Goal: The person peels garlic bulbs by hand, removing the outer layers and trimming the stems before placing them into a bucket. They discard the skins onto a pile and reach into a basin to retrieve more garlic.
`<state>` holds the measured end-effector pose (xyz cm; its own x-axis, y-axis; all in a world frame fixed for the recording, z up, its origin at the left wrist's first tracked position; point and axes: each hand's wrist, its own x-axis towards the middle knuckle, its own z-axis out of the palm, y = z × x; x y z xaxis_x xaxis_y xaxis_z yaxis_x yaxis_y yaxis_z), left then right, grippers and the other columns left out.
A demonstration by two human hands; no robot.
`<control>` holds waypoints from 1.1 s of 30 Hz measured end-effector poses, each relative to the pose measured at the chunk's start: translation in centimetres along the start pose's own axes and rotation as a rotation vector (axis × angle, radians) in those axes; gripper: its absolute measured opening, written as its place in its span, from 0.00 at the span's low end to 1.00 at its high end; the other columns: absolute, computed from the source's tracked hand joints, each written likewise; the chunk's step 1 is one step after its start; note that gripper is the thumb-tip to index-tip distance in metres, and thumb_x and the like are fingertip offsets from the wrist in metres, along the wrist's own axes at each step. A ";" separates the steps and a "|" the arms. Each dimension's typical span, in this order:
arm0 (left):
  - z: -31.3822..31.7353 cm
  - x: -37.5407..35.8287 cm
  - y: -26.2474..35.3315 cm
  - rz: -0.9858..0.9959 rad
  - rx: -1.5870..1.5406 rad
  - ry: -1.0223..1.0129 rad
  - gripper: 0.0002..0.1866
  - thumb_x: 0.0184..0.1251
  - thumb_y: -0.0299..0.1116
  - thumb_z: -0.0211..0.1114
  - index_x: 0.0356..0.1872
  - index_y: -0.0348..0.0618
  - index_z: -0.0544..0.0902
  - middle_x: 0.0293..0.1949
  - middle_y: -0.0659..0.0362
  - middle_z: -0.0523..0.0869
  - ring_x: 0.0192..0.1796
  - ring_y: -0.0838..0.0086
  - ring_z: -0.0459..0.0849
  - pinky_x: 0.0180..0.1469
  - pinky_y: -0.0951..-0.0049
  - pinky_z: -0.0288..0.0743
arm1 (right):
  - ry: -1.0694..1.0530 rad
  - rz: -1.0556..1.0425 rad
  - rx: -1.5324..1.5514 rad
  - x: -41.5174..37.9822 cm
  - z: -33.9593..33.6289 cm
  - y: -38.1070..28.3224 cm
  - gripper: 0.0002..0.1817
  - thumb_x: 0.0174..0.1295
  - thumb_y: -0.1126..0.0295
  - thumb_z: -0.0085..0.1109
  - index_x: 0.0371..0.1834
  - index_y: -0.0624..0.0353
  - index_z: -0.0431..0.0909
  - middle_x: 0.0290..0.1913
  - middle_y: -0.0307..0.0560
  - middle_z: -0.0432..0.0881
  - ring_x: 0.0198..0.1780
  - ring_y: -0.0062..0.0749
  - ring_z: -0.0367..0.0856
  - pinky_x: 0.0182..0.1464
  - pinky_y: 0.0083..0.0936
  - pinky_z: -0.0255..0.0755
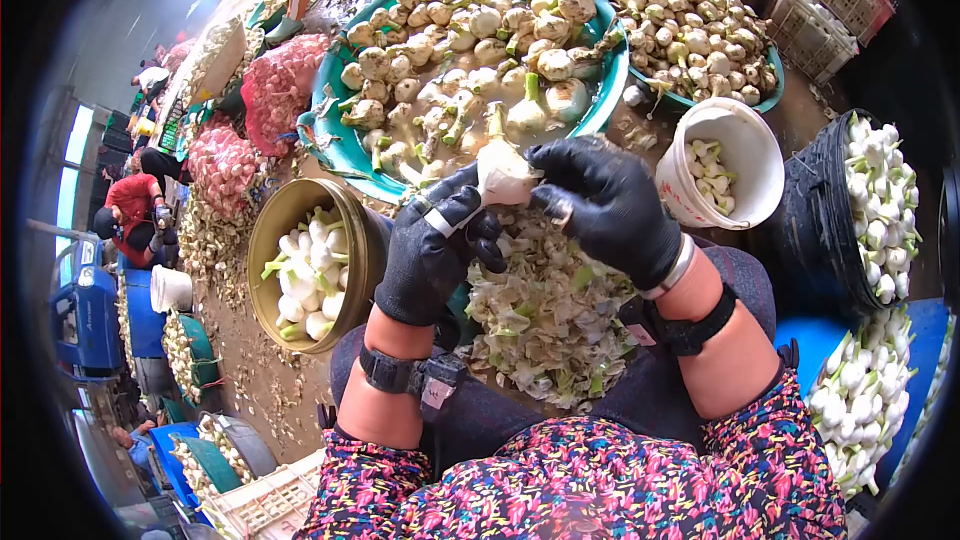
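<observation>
Black gloves cover both of my hands. My left hand (435,240) is closed around a white garlic bulb (503,176), whose green stem points up toward the tub; a pale strip shows across the fingers. Beside the bulb's right side, my right hand (610,202) has its thumb and fingers curled at the skin; what lies between them is too small to tell. Behind the hands a green tub (322,90) holds unpeeled bulbs in murky water. Below them lies a heap of peeled skins (545,325).
A yellowish bucket (262,270) of white bulbs stands left, a white bucket (672,180) with cloves right. A black bucket (805,220) of bulbs is farther right. Crates (815,30) stand at the back right. Another person in red (135,205) sits far left.
</observation>
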<state>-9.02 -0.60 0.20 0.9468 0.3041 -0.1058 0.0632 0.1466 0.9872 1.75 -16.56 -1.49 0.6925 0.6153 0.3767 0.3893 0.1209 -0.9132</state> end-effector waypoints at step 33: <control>-2.5 -4.2 -1.2 -0.163 0.381 -0.388 0.18 0.53 0.36 0.66 0.41 0.33 0.80 0.46 0.50 0.80 0.49 0.68 0.78 0.52 0.69 0.70 | -0.145 0.277 0.249 0.4 1.3 2.1 0.12 0.55 0.72 0.61 0.41 0.64 0.77 0.33 0.42 0.81 0.34 0.20 0.77 0.39 0.19 0.72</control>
<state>-13.86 0.34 -0.88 0.9574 -0.0730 -0.2792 0.2591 -0.2089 0.9430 2.09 -15.06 -3.42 0.6510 0.7523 0.1010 0.0284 0.1088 -0.9937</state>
